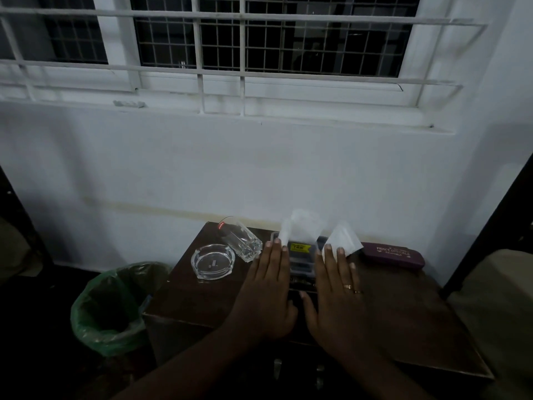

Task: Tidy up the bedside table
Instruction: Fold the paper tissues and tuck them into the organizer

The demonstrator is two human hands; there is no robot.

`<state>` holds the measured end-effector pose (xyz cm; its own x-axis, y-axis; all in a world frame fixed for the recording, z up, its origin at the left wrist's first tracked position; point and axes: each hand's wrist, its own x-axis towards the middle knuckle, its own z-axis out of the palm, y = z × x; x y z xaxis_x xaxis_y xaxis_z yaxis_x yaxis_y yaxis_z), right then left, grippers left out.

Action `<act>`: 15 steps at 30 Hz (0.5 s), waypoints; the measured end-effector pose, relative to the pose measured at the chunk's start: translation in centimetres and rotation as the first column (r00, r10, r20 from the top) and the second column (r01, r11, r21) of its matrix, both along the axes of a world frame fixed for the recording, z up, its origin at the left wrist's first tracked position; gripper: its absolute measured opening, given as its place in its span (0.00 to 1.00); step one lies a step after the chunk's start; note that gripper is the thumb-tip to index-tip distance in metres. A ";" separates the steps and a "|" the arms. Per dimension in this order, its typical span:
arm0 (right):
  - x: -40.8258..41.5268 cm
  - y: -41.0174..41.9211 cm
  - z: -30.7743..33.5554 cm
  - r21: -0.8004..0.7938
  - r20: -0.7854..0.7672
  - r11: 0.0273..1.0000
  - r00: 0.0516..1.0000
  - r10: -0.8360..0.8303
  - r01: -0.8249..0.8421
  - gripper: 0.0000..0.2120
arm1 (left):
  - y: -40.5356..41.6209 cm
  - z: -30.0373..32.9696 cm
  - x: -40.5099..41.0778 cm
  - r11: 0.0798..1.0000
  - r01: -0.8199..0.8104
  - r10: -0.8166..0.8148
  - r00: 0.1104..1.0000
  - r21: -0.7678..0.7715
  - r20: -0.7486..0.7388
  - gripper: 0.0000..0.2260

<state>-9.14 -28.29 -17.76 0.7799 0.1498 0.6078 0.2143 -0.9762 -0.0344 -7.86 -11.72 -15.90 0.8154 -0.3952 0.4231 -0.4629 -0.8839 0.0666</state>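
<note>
Both hands lie flat over the middle of the counter (pixel 403 307), fingers straight and together, flanking a dark clear-lidded box (pixel 301 259) with a yellow label. The left hand (pixel 266 287) runs along the box's left side and the right hand (pixel 336 290) along its right side, so the box sits directly between them with its long axis pointing away toward the back edge, parallel to the fingers. Neither hand holds anything that can be seen; whether the palms actually press the box's sides cannot be told. White tissue or paper pieces (pixel 343 239) stand just beyond the fingertips at the far end of the box, and their exact shape is blurred. My reading is that the box is about to be squared up or slid, and both hands are equally near it. A tumbler (pixel 245 241) lies tipped near the back-left corner with a glass ashtray (pixel 212 261) in front of it. A maroon spectacle case (pixel 393 255) rests near the back-right edge. A green-lined bin (pixel 115 307) stands on the floor beside the counter's left edge. The near edge is hidden by the forearms.
</note>
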 end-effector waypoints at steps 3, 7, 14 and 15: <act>0.1 0.1 -1.3 -0.020 -0.064 0.998 0.996 -0.056 0.055 0.36 | -0.3 -0.6 0.3 1.000 0.003 -0.003 1.000 -0.011 0.007 0.39; 1.1 0.1 -1.3 -0.022 -0.107 0.997 0.991 -0.079 0.077 0.36 | -0.8 -1.0 1.3 0.999 0.019 -0.019 1.000 -0.033 -0.010 0.39; 3.8 0.0 -0.5 -0.051 -0.152 0.995 0.984 -0.094 0.087 0.40 | -0.9 -0.3 4.3 0.999 0.031 -0.032 0.996 -0.016 -0.080 0.41; 4.2 -0.1 -0.5 -0.056 -0.160 0.994 0.982 -0.102 0.094 0.40 | -1.1 -0.2 4.8 1.000 0.025 -0.027 0.995 -0.018 -0.093 0.41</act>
<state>-4.98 -28.38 -18.25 0.8799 0.0940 0.4657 0.1133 -0.9935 -0.0135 -3.07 -12.81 -16.05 0.8413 -0.4101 0.3521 -0.4767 -0.8701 0.1254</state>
